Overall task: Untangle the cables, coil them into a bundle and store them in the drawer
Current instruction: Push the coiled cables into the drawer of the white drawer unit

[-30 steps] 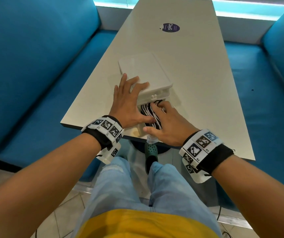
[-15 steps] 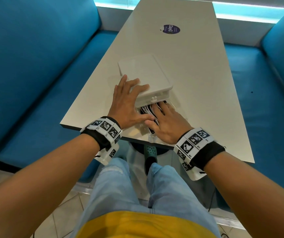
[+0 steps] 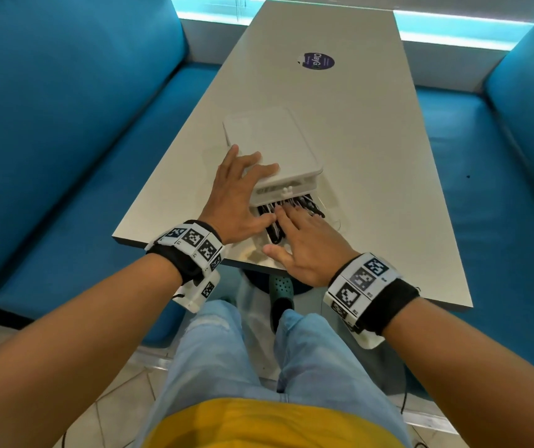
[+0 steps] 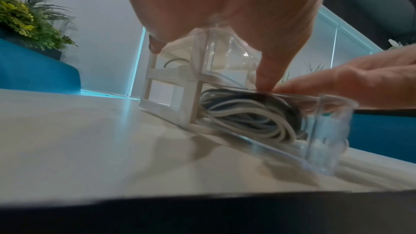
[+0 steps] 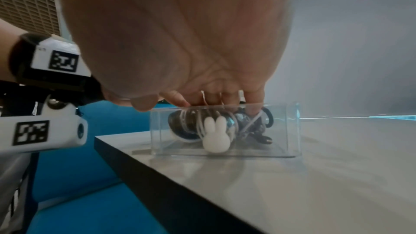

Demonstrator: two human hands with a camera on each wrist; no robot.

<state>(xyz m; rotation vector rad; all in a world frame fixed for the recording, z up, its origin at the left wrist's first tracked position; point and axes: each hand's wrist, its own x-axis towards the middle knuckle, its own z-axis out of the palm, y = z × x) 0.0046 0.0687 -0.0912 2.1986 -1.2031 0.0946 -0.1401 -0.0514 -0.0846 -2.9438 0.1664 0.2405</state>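
Looks like a café or diner booth here: one long, narrow pale table [image 3: 340, 130] runs away down the middle, and blue upholstered bench seats [image 3: 65, 130] flank it on both sides, padded backs rising high. A round purple sticker [image 3: 318, 61] with a logo sits on the tabletop near the far end, the sort a business puts on its tables. Beyond the table's end, a low glass partition [image 3: 462, 30] glows turquoise. Green potted foliage [image 4: 27, 22] stands above the bench back on the left wrist view. Pale tiles [image 3: 120, 402] cover the floor underneath.
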